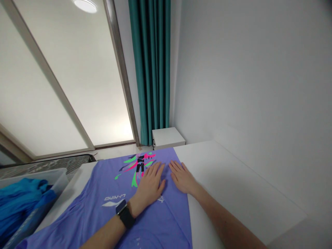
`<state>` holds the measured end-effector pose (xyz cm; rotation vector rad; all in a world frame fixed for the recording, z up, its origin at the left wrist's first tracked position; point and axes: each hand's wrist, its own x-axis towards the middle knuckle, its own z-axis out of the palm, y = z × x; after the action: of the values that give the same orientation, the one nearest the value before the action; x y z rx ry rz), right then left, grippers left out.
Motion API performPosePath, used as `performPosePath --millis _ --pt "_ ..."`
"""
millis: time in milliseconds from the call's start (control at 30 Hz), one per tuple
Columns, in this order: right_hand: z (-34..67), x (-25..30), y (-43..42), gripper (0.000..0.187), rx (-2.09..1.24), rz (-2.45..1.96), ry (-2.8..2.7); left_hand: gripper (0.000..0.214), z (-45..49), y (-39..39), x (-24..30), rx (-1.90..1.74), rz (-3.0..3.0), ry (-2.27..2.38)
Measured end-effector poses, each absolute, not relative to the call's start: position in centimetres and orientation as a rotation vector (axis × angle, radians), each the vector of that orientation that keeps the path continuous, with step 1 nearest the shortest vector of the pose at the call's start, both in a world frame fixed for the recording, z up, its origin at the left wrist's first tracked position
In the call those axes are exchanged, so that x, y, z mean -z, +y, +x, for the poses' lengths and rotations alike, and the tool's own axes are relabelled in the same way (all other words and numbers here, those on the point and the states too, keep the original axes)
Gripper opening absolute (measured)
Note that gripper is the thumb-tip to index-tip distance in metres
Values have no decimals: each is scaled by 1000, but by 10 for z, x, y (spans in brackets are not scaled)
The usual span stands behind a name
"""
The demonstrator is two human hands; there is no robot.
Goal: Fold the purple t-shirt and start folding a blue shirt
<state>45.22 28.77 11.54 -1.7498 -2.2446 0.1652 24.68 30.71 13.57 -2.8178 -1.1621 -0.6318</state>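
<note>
1. my left hand lies flat on the lilac li-ning t-shirt, palm down, fingers lightly spread, pinching nothing. a black-strapped watch sits on that wrist.
2. my right hand is spread flat the same way, just beside the left, at the shirt's straight right edge.
3. the shirt lies flat on the white worktop, its bright print towards the far side.
4. i'd judge it light, soft knit that will slump and slide easily. i'd gather it along that right edge, not lift it from one point.
5. the shirt reaches the worktop's far edge; i can't tell if it hangs over. the worktop offers room to the right. on the left, a narrow strip separates the shirt from a plastic storage bin holding blue clothing.
</note>
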Motion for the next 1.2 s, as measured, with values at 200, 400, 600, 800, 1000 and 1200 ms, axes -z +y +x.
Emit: performPosePath --millis 200,400,600,800,1000,1200 --pt "503 -109 307 53 -214 -1666 -1912 59 252 297 -120 442 -2980 -973" --pt "508 -109 305 51 -216 -1645 -2026 63 260 287 -126 412 -3002 -910" --pt "489 -112 299 51 -222 -1672 -2284 73 266 277 -117 375 -3019 -871" --pt "492 -110 297 53 -201 -1711 -2356 73 263 278 -113 320 -3044 -912" --pt "498 -108 303 52 -365 -1701 -2115 65 247 285 -128 386 -3039 -946" --pt "478 -116 296 55 -199 -1851 -2074 64 212 279 -129 357 -2992 -1011"
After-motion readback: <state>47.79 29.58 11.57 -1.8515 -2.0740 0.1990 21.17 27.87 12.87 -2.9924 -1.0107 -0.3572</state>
